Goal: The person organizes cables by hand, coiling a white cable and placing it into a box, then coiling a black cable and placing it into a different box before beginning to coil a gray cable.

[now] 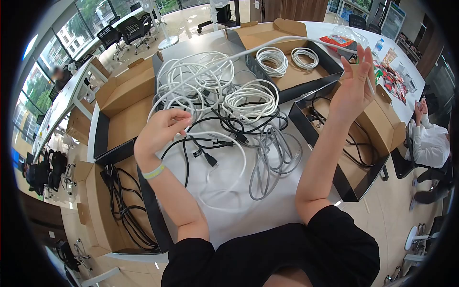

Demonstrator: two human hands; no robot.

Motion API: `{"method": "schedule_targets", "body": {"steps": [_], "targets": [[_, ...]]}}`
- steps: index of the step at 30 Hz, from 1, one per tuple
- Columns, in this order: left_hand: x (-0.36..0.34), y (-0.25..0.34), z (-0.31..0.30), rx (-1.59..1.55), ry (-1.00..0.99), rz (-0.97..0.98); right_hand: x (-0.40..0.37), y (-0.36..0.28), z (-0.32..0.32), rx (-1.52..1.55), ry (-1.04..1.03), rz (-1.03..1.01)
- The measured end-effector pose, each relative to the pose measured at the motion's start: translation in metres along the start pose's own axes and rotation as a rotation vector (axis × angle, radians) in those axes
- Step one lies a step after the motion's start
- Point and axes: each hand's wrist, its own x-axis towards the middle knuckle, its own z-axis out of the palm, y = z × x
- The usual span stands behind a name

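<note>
A long white cable (287, 38) arches above the table between my two hands. My left hand (165, 131), with a pale band at the wrist, is closed in a pinch on the white cable, beside the tangled pile. My right hand (355, 88) is raised at the right, holding the cable's other stretch between its fingers; a short length hangs beside the palm. Below lie a loose tangle of white cables (177, 71), a coiled white cable (251, 100), a grey cable (267, 167) and black cables (224, 119). A black plug (210, 159) rests near my left hand.
Open boxes surround the pile: one with two white coils (272, 62) at the back, one with black cables (129, 210) at left front, another (366, 143) at right, and one (126, 129) at left. Red packets (392, 83) lie far right, near a seated person (428, 138).
</note>
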Motion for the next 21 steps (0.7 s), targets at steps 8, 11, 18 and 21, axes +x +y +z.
{"method": "schedule_targets", "body": {"steps": [8,11,18,21], "targets": [[-0.02,0.04,0.013,-0.376,0.379,0.492,-0.006,-0.007,-0.004,0.285,-0.441,0.283],[-0.011,0.062,0.032,-0.045,0.626,0.592,-0.012,-0.007,-0.001,0.624,-0.565,0.393],[-0.003,0.074,0.053,0.143,0.721,0.634,-0.024,0.0,0.014,0.956,-0.928,0.512],[-0.003,0.06,0.04,-0.315,0.366,0.539,-0.029,-0.006,0.024,0.869,-0.833,0.578]]}}
